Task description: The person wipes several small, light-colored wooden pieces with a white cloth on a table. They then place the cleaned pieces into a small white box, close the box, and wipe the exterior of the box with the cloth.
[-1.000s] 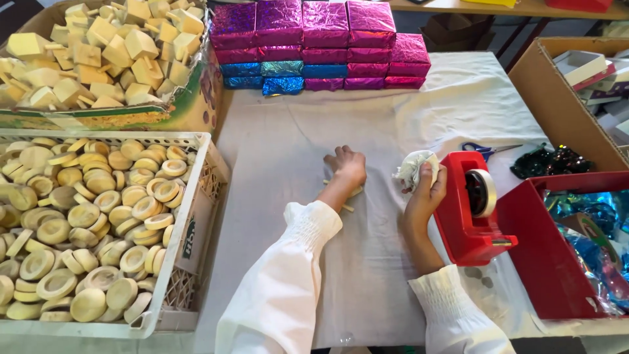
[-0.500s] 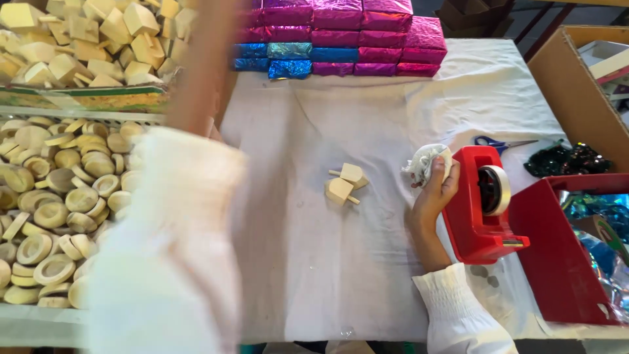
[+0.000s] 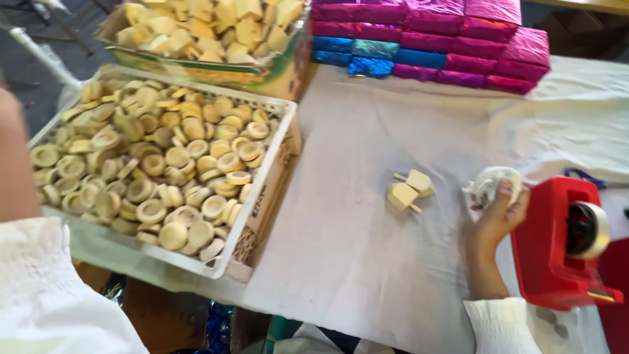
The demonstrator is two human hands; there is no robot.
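Two small pale wooden blocks with thin pegs (image 3: 409,190) lie together on the white cloth (image 3: 367,262). My right hand (image 3: 499,211) rests to their right, fingers curled over a crumpled white wad (image 3: 490,182). Just right of that hand stands a red tape dispenser (image 3: 557,249). Of my left arm only a blurred forearm (image 3: 14,157) and white sleeve (image 3: 52,295) show at the left edge, beside the crate; the hand itself is out of frame.
A white plastic crate (image 3: 259,216) holds several round wooden discs. Behind it a cardboard box (image 3: 275,69) holds square wooden blocks. Magenta and blue foil-wrapped packets (image 3: 426,39) are stacked at the back. A blue scissors handle (image 3: 584,176) lies beyond the dispenser.
My left hand lifted off the two wooden blocks, leaving them on the cloth, and swung left out of sight. The view turned left toward the crate. My right hand stayed on the wad.
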